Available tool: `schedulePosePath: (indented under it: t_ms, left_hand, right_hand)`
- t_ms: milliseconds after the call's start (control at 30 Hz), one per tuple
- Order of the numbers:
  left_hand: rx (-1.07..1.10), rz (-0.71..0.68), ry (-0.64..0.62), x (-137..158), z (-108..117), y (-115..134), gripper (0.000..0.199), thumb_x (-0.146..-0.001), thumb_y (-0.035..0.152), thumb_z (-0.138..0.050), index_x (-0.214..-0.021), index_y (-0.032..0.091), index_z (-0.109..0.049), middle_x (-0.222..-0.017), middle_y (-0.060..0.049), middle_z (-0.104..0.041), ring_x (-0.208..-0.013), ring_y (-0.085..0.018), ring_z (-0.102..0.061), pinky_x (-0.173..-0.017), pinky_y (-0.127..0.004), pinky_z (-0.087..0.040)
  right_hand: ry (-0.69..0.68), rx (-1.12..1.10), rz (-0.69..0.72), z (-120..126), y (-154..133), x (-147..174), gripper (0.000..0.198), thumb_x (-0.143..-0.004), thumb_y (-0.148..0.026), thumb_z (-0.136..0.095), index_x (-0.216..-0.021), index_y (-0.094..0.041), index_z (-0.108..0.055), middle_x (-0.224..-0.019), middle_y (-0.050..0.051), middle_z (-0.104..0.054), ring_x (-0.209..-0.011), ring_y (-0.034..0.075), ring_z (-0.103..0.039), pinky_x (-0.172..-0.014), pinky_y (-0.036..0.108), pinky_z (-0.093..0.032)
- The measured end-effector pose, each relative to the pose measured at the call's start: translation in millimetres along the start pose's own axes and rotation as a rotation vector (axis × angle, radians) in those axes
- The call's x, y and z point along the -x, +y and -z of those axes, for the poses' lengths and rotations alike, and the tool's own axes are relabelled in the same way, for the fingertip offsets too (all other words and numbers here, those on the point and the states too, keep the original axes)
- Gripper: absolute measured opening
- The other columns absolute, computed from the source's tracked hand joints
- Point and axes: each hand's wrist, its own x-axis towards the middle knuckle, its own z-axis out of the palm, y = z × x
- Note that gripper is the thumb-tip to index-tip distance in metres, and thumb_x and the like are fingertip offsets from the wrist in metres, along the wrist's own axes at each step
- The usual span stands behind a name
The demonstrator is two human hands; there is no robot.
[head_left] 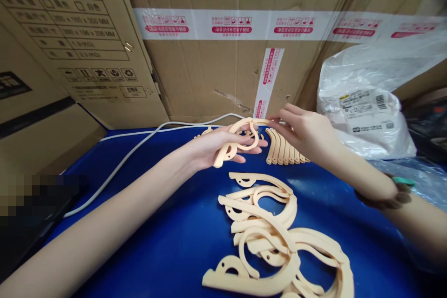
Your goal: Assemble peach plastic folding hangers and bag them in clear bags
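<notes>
My left hand (213, 145) holds a cream plastic folding clothes hanger (240, 125), thumb over it and fingers stretched out beneath. The hanger has a curved hook and an arm with a small holed loop at its lower end. My right hand (307, 130) has its fingertips closed on the hanger's other arm, which points right; its far end is hidden by the fingers. Just below that hand lies a row of several slim curved hanger arms (284, 149). Nearer me is a loose pile of folded cream hangers (265, 223), overlapping one another.
Small cream parts (208, 130) lie behind my left hand on the blue table surface (157, 237). A white cable (139, 142) runs along the left and back. Large cardboard boxes (209, 74) wall the back and left. A white plastic bag (363, 111) stands at right.
</notes>
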Motion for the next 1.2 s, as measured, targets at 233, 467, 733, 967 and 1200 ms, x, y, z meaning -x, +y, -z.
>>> schedulePosePath:
  t_ms: [233, 467, 733, 967, 1200]
  left_hand:
    - [0.070, 0.201, -0.069, 0.0, 4.9, -1.8, 0.030, -0.085, 0.003, -0.057, -0.107, 0.022, -0.057, -0.082, 0.001, -0.055, -0.043, 0.000, -0.040, -0.033, -0.007, -0.024]
    - [-0.307, 0.226, 0.088, -1.4, 0.7, -1.7, 0.036, -0.079, 0.006, -0.060, -0.111, 0.024, -0.052, -0.077, 0.003, -0.052, -0.042, -0.002, -0.036, -0.035, -0.011, -0.022]
    - [-0.643, 0.167, 0.333, -1.4, 6.6, -1.3, 0.030, -0.088, 0.031, -0.060, -0.115, 0.021, -0.052, -0.065, 0.005, -0.045, -0.043, -0.006, -0.037, -0.035, -0.015, -0.021]
    - [-0.553, 0.129, 0.336, -5.6, 10.3, -4.2, 0.022, -0.091, 0.034, -0.058, -0.106, 0.020, -0.051, -0.080, 0.001, -0.050, -0.051, -0.005, -0.042, -0.035, -0.014, -0.023]
    - [-0.505, 0.089, 0.308, -7.0, 12.4, -7.2, 0.021, -0.088, 0.032, -0.062, -0.103, 0.021, -0.052, -0.085, 0.000, -0.052, -0.052, -0.006, -0.043, -0.034, -0.014, -0.023]
  right_hand:
    - [-0.338, 0.263, 0.119, 0.7, -6.0, 0.7, 0.026, -0.096, -0.017, -0.040, -0.108, -0.013, -0.063, -0.075, 0.009, -0.072, -0.058, 0.019, -0.063, -0.052, 0.030, -0.027]
    - [-0.478, 0.029, 0.096, -2.0, 1.8, -4.5, 0.033, -0.097, -0.024, -0.035, -0.103, -0.015, -0.066, -0.079, 0.010, -0.072, -0.063, 0.019, -0.063, -0.057, 0.029, -0.034]
    - [-0.258, -0.288, -0.441, 0.3, 57.2, -16.0, 0.033, -0.091, -0.035, -0.042, -0.089, -0.018, -0.070, -0.073, 0.005, -0.069, -0.065, 0.018, -0.062, -0.061, 0.030, -0.044]
    - [-0.327, -0.222, -0.498, -28.6, 37.2, -11.9, 0.036, -0.091, -0.033, -0.050, -0.118, -0.012, -0.063, -0.059, 0.003, -0.068, -0.051, 0.018, -0.063, -0.054, 0.028, -0.046]
    - [-0.330, 0.023, -0.409, -44.5, 20.1, -7.8, 0.037, -0.091, -0.026, -0.048, -0.118, -0.007, -0.064, -0.098, 0.020, -0.075, -0.096, 0.032, -0.070, -0.076, 0.035, -0.047]
